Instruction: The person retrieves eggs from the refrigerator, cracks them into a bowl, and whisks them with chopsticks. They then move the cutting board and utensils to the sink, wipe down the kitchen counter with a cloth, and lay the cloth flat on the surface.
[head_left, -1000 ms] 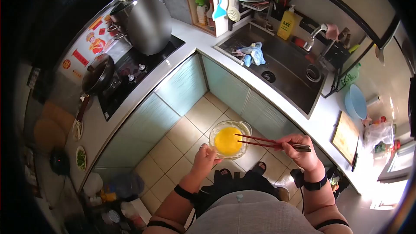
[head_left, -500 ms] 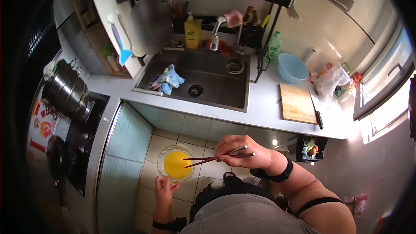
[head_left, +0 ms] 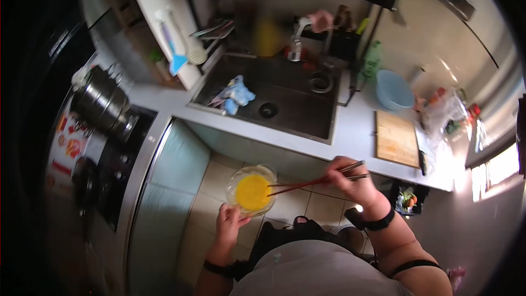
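Compared with half a second ago, the hands stand wider apart, the right hand (head_left: 353, 186) has drawn farther from the glass bowl (head_left: 232, 187), and the room sits a little farther right in my head view, the only one I have. From my distant seat I look down past a grey shirt (head_left: 323, 266) at two bare hands. On the right, curled fingers pinch a pair of red chopsticks (head_left: 313, 181), whose tips reach over the bowl's right side and meet the edge of a bright yellow liquid (head_left: 252, 192). The left hand (head_left: 230, 222) grips the bowl at its near rim, thumb and fingers closed on the glass; whether any fingers support it underneath, I cannot tell. The bowl is held in the air over the floor tiles (head_left: 289, 204), in front of the cabinets and short of the counter (head_left: 353, 131). My chief worry is that one-sided hold: a hard push of the chopsticks against the far wall could tip the bowl, and a wet rim could let it slip. With the tips so close to the liquid's edge, a quick flick could also send drops over the side. Since nothing I can see but the left hand supports the bowl, I judge that a spill would land on the tiles or the foot (head_left: 300, 221) nearby.
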Tool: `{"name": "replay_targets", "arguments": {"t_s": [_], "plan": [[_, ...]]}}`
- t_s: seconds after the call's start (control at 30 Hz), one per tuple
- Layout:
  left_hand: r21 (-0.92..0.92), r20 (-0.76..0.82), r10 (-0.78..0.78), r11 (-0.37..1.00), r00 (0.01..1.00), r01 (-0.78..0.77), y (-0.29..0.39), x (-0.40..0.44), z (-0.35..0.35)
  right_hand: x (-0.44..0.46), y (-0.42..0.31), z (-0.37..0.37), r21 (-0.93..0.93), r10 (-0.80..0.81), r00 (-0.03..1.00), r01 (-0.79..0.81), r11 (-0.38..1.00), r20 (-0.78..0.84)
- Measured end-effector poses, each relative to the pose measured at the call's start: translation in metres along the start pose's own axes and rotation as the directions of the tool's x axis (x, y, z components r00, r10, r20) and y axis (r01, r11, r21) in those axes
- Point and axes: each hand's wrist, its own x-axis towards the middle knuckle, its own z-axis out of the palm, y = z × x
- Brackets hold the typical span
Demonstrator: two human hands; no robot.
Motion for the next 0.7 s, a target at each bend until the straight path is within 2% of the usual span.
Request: {"name": "replay_targets", "arguments": {"t_s": [0.07,0.1,0.17,0.23,0.27,0.3,0.33,0.43,0.6,0.7], "plan": [[-0.066,0.019,0.032,0.997,0.999,-0.031,0.004,-0.003,0.008,0.004,0.009,-0.006,0.056,-0.045,0.998,0.047,0.997,-0.043],[-0.084,-0.029,0.034,0.996,0.999,-0.037,0.004,-0.004,0.009,0.007,0.013,-0.008,0.056,-0.067,0.996,0.070,0.996,-0.050],[-0.060,0.034,0.059,0.997,0.998,-0.057,0.002,-0.007,0.007,0.014,0.017,-0.010,0.021,-0.059,0.998,0.059,0.998,0.014],[-0.113,-0.028,0.087,0.990,0.996,-0.090,0.000,-0.013,0.006,0.022,0.029,-0.013,-0.055,-0.059,0.993,0.064,0.996,0.098],[-0.099,-0.025,0.096,0.990,0.995,-0.098,0.002,-0.019,0.005,0.026,0.030,-0.009,-0.043,-0.058,0.987,0.065,0.997,0.147],[-0.085,-0.022,0.102,0.991,0.995,-0.104,0.003,-0.024,0.004,0.030,0.029,-0.004,0.034,-0.007,0.992,0.003,0.999,0.125],[-0.100,-0.056,0.094,0.990,0.994,-0.099,0.002,-0.028,0.001,0.034,0.029,0.000,0.108,0.050,0.993,-0.062,0.992,0.107],[-0.136,-0.149,0.031,0.989,0.988,-0.052,-0.002,-0.045,-0.011,0.051,0.038,0.012,0.121,0.082,0.979,-0.106,0.987,0.189],[-0.177,-0.323,0.052,0.978,0.945,-0.114,-0.007,-0.082,-0.041,0.072,0.041,0.067,0.186,0.019,0.932,-0.093,0.978,0.362],[-0.210,-0.370,0.027,0.971,0.929,-0.112,-0.006,-0.102,-0.072,0.070,0.036,0.114,0.193,0.036,0.915,-0.123,0.974,0.401]]}}
